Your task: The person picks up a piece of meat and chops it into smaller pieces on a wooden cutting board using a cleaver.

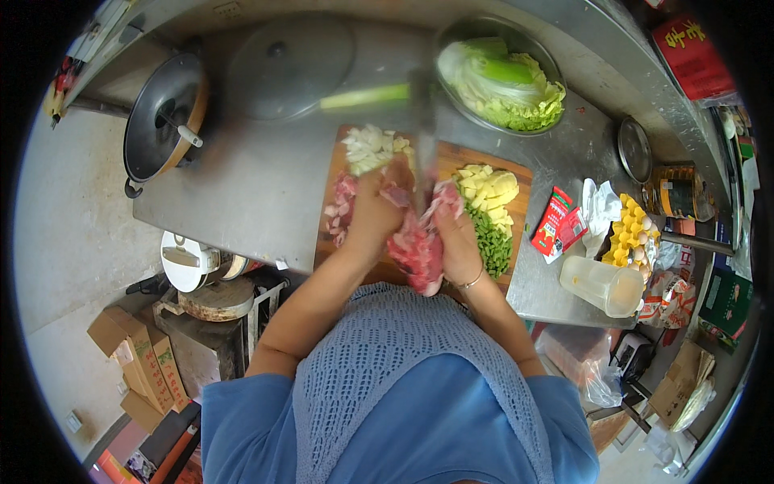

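On a wooden cutting board (323,248), my right hand (461,245) grips a large chunk of raw red meat (417,251) with pale fat. My left hand (376,209) is close beside it, fingers curled, with pinkish meat at the fingertips. A motion-blurred knife blade (426,145) stands between the hands and points away from me. Blur hides its handle and what my left hand grips. Cut meat pieces (340,209) lie left of that hand, with chopped white vegetable (367,148) behind. Sliced pale yellow pieces (490,187) and chopped green pieces (493,245) lie to the right.
A steel bowl (459,112) of napa cabbage stands at the back, near a glass lid (254,78) and a green stalk (366,97). A wok (145,133) is at left. Red packets (553,221), an egg tray (629,233) and a plastic container (601,287) occupy the right side.
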`<action>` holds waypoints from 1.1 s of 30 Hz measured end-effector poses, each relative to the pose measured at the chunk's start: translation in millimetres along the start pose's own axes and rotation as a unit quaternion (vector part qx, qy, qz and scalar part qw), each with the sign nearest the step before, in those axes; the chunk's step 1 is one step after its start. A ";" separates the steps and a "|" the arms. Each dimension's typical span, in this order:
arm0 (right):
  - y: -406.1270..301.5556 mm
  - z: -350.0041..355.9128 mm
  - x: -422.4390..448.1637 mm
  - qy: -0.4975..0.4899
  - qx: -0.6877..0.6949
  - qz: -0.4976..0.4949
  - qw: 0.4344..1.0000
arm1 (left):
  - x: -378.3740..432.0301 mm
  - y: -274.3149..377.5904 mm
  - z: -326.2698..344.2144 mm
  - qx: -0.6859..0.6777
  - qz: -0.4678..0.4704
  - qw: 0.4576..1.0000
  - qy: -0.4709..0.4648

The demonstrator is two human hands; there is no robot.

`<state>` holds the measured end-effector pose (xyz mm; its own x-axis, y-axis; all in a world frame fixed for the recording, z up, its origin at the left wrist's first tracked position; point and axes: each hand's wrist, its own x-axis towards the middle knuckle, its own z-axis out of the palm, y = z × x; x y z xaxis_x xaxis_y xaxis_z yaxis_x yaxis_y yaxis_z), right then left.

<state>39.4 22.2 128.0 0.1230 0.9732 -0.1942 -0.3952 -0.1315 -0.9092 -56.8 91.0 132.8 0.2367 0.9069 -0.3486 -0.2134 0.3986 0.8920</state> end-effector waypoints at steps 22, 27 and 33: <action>-17.7 -17.8 8.3 0.032 -0.138 0.016 0.990 | -37.8 36.2 -55.0 0.188 -0.059 0.926 -0.322; -29.0 -10.5 0.6 0.020 -0.238 -0.126 0.963 | -37.3 48.4 -45.0 0.221 -0.020 0.882 -0.415; -37.4 -15.2 -5.5 0.011 -0.273 -0.122 0.954 | -50.4 67.1 -24.4 0.441 0.178 0.814 -0.334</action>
<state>67.3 18.8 157.5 0.1729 0.9839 0.0452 0.1806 0.0134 -0.9835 -106.1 75.3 203.2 0.8344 0.5488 -0.0514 0.3122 -0.3936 0.8647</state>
